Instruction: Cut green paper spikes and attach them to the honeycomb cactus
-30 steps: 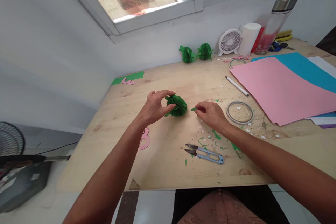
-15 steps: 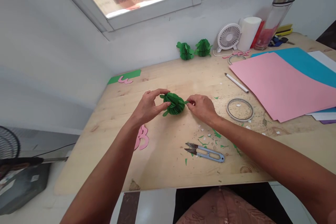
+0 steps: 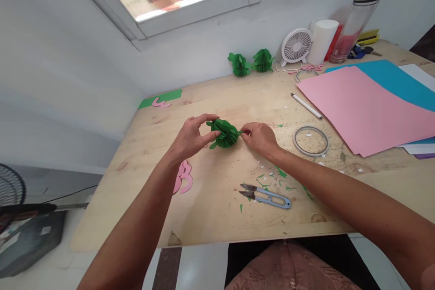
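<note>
A green folded-paper turtle (image 3: 224,135) is held just over the middle of the wooden table. My left hand (image 3: 192,137) grips its left side, thumb in front and fingers over the top. At its right end, my right hand (image 3: 260,138) pinches a small green paper tab that sticks out. Below my right forearm lie blue-handled thread snips (image 3: 267,196), blades apart, among green and white paper scraps (image 3: 280,172). Pink curved paper cut-outs (image 3: 183,177) rest beside my left forearm, which partly hides them.
Two similar green paper turtles (image 3: 263,61) stand against the wall, left of a small white fan (image 3: 297,46). Pink sheets (image 3: 370,111) and blue sheets cover the right side. A tape ring (image 3: 310,141), a white pen (image 3: 306,106) and a glass bottle (image 3: 353,27) are also there.
Almost nothing differs. Both hands keep the same hold on the paper turtle, and the view has shifted very slightly.
</note>
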Action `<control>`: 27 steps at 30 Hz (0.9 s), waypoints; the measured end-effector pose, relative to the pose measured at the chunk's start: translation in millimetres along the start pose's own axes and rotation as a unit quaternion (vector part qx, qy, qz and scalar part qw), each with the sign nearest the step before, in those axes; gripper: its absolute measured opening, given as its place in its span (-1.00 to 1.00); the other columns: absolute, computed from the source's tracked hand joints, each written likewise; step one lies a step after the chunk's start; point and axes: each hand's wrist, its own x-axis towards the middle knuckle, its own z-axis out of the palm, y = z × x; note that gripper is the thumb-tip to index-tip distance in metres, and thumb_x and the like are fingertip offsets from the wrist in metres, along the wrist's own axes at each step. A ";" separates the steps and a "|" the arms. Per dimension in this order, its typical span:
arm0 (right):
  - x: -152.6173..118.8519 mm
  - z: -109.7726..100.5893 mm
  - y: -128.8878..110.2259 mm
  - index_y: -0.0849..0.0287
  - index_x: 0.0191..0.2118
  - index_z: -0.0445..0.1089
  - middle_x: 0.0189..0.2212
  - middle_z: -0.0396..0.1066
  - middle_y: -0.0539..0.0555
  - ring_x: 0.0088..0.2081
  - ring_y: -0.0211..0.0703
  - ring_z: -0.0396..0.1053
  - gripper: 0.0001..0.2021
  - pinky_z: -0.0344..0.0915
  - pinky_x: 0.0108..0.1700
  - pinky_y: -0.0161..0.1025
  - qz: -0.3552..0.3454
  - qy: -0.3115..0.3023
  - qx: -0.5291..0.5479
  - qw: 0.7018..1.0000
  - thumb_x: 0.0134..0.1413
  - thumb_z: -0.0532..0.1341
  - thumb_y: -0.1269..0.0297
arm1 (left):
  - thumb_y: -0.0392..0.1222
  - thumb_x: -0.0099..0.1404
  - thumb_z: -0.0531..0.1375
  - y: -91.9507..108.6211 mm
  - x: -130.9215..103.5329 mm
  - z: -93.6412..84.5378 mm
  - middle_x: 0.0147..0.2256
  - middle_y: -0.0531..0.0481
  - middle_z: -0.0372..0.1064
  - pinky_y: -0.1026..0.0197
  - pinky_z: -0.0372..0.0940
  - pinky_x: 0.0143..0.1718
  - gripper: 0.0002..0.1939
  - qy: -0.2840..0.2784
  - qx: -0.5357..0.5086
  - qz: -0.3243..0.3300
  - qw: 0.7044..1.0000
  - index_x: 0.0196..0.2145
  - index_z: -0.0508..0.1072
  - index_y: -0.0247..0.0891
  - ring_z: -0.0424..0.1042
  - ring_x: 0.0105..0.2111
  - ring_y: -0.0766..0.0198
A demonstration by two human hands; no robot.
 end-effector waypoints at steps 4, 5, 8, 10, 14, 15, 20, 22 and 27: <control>-1.0 -1.0 0.2 0.11 -0.36 0.51 -0.40 0.52 0.03 -0.37 -0.13 0.39 -0.84 0.07 -0.45 -0.28 -0.003 0.001 -0.002 1.000 0.04 0.15 0.33 | 0.02 0.14 0.19 0.1 -0.2 0.0 -0.28 -0.02 0.51 -0.01 0.20 0.02 -0.60 0.001 0.002 -0.002 1.000 -0.08 0.40 -0.17 0.45 -0.15 0.09; -1.3 -1.3 0.1 0.11 -0.36 0.51 -0.40 0.52 0.03 -0.37 -0.13 0.39 -0.83 0.08 -0.44 -0.28 -0.004 0.002 -0.002 1.000 0.04 0.15 0.33 | 0.01 0.14 0.19 0.5 -0.1 -0.1 -0.27 -0.02 0.52 -0.01 0.19 0.02 -0.61 0.001 0.002 -0.003 1.000 -0.08 0.40 -0.17 0.45 -0.15 0.09; -2.3 -2.0 -1.0 0.10 -0.34 0.51 -0.38 0.52 0.03 -0.35 -0.13 0.39 -0.82 0.09 -0.42 -0.27 -0.008 0.003 -0.003 1.000 0.05 0.14 0.33 | 0.00 0.13 0.19 2.4 0.1 -0.6 -0.22 -0.04 0.51 0.00 0.20 0.02 -0.61 0.001 -0.005 -0.002 1.000 -0.09 0.41 -0.17 0.44 -0.14 0.10; -2.9 -2.0 -2.2 0.11 -0.33 0.51 -0.37 0.53 0.03 -0.34 -0.12 0.40 -0.82 0.10 -0.42 -0.27 -0.008 0.003 -0.006 1.000 0.06 0.13 0.33 | -0.02 0.13 0.19 4.0 0.3 -1.0 -0.16 -0.07 0.49 0.01 0.21 0.02 -0.61 0.001 -0.009 0.000 1.000 -0.09 0.41 -0.19 0.43 -0.11 0.09; -3.4 -1.5 -4.9 0.12 -0.33 0.51 -0.35 0.53 0.05 -0.33 -0.11 0.40 -0.82 0.11 -0.41 -0.26 -0.007 -0.003 -0.014 1.000 0.05 0.14 0.35 | -0.05 0.14 0.19 6.5 0.1 -1.5 -0.08 -0.08 0.46 -0.01 0.19 0.02 -0.62 0.001 -0.001 -0.002 1.000 -0.09 0.41 -0.19 0.39 -0.06 0.07; -3.2 -1.4 -5.5 0.12 -0.34 0.51 -0.35 0.53 0.05 -0.33 -0.11 0.40 -0.82 0.11 -0.41 -0.27 -0.006 -0.005 -0.016 1.000 0.05 0.14 0.35 | -0.05 0.14 0.19 6.6 0.0 -1.5 -0.08 -0.08 0.45 -0.01 0.18 0.03 -0.63 0.001 0.001 -0.001 1.000 -0.09 0.41 -0.19 0.38 -0.06 0.07; -2.5 -0.8 -7.1 0.12 -0.36 0.52 -0.35 0.54 0.07 -0.34 -0.09 0.41 -0.83 0.12 -0.41 -0.27 -0.002 -0.013 -0.025 1.000 0.05 0.15 0.33 | -0.04 0.16 0.18 3.8 -0.2 -0.8 -0.07 -0.07 0.45 0.00 0.18 0.03 -0.62 0.000 0.011 0.004 1.000 -0.07 0.40 -0.18 0.38 -0.05 0.09; -2.8 -0.5 -7.1 0.11 -0.33 0.52 -0.35 0.54 0.06 -0.33 -0.09 0.42 -0.83 0.13 -0.40 -0.27 0.000 -0.013 -0.024 1.000 0.05 0.15 0.33 | -0.04 0.15 0.19 2.8 -0.1 -0.5 -0.08 -0.06 0.45 0.01 0.18 0.03 -0.62 0.001 0.012 0.007 1.000 -0.08 0.40 -0.18 0.38 -0.06 0.09; -4.5 -0.1 -5.5 0.09 -0.18 0.48 -0.33 0.55 0.03 -0.30 -0.10 0.44 -0.79 0.17 -0.37 -0.27 0.007 -0.007 -0.012 1.000 0.06 0.16 0.31 | -0.05 0.16 0.19 2.8 -0.1 -0.5 -0.09 -0.06 0.46 0.00 0.17 0.03 -0.63 0.000 0.012 0.002 1.000 -0.08 0.41 -0.19 0.38 -0.06 0.09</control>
